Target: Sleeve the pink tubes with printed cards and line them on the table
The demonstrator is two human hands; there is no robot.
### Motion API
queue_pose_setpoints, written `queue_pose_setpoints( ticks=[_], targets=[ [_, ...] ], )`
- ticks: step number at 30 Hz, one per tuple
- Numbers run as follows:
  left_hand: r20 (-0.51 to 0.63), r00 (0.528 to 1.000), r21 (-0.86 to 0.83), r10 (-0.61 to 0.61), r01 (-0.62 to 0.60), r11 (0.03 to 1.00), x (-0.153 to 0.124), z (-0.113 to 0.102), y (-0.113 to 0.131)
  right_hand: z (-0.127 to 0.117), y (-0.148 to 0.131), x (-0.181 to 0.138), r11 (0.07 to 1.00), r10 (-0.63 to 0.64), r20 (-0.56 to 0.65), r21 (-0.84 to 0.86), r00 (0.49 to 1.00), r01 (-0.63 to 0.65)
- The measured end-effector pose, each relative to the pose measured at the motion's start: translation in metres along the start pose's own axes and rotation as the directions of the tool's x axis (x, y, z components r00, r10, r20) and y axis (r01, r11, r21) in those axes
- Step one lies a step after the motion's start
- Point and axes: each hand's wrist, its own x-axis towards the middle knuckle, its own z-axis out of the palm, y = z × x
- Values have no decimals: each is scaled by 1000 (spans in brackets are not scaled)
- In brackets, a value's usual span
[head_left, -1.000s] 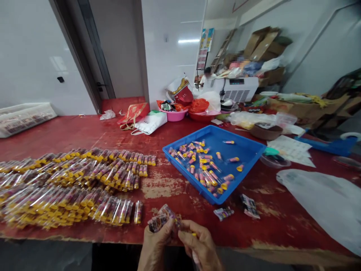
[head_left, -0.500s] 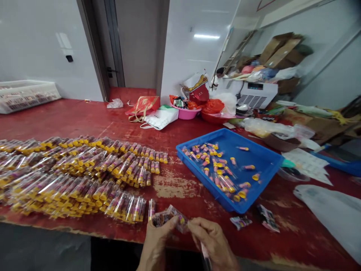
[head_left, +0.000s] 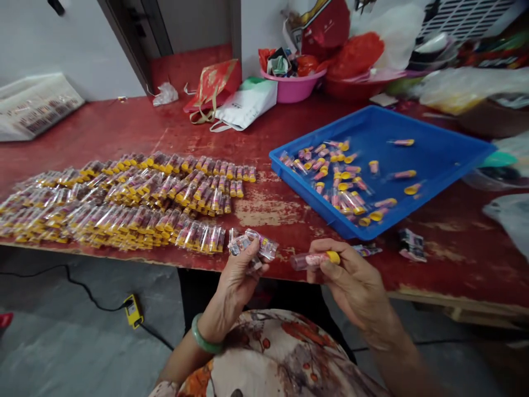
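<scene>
A blue tray [head_left: 438,165] is resting on a worn red table [head_left: 258,212], and loose yellow-capped tubes [head_left: 351,201] are lying inside it, mostly toward its left side. On the wearer's side of the tray, near its closest corner, the right hand [head_left: 351,278] is pinching one clear tube [head_left: 316,259] between thumb and curled fingers, its yellow cap pointing right. Left of that, also on the tray's near side, the left hand [head_left: 242,267] is closing its thumb over a few clear printed packets [head_left: 264,245]. Left of the tray, wrapped yellow-ended tubes [head_left: 128,218] are lying piled in long rows. Just off the tray's near edge, a dark-and-pink packet [head_left: 412,245] is lying. Beyond the tray, leftward, a pink basin [head_left: 293,88] is holding assorted items.
</scene>
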Motion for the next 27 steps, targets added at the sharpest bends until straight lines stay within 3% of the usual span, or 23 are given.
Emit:
queue_pose_setpoints(
  ticks=[5, 12, 16, 19, 21, 24, 27],
  targets=[
    [29, 999, 8, -38, 37, 999, -3, 10, -6, 0, 13, -3, 972, -221, -53, -96, 974, 215],
    [-4, 998, 23, -68, 68, 997, -4, 11, -13, 4, 17, -6, 962, -265, -47, -86, 963, 260],
    [28, 996, 52, -83, 82, 995, -4, 10, -15, 6, 17, -8, 901, -360, -53, -279, 931, 332],
    [67, 997, 87, -35, 29, 996, -4, 11, -15, 8, 18, -9, 775, -491, -50, -482, 870, 410],
    [85, 996, 111, 5, -14, 994, -6, 12, -16, 11, 17, -9, 650, -603, -20, -592, 798, 477],
    [80, 993, 119, 82, -91, 989, -8, 14, -16, 16, 17, -11, 406, -737, 101, -724, 668, 558],
    [83, 989, 147, 126, -137, 980, -10, 15, -17, 18, 19, -15, 245, -777, 193, -784, 600, 570]
  ],
)
